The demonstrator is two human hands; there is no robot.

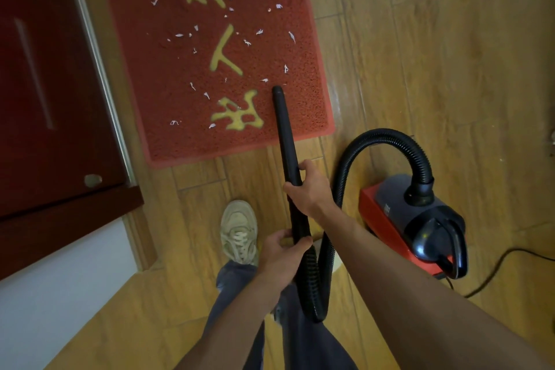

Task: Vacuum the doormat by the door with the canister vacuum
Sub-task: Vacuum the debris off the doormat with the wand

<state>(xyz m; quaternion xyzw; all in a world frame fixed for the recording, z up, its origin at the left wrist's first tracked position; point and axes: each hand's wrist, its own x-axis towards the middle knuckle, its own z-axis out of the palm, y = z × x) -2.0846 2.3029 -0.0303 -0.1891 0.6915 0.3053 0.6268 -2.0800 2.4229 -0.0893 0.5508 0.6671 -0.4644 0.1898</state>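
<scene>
Nearest, the left hand point(282, 251) is clenched round the tail of the wand point(285, 135), where the ribbed hose point(387, 134) joins, probably to steady it and keep the hose from dragging. Just ahead, the right hand point(309, 186) wraps the wand higher up, the grip that likely steers. A shoe point(238, 231) stands left of the left hand. The vacuum point(420, 219) sits on the floor to the right of the right hand, close enough that the hose arcs slack. Beyond both hands lies the mat point(168, 105); the wand tip reaches over its near right part, among paper scraps point(247, 43) that spread farther out. The door point(45, 75) runs along the mat's left edge.
</scene>
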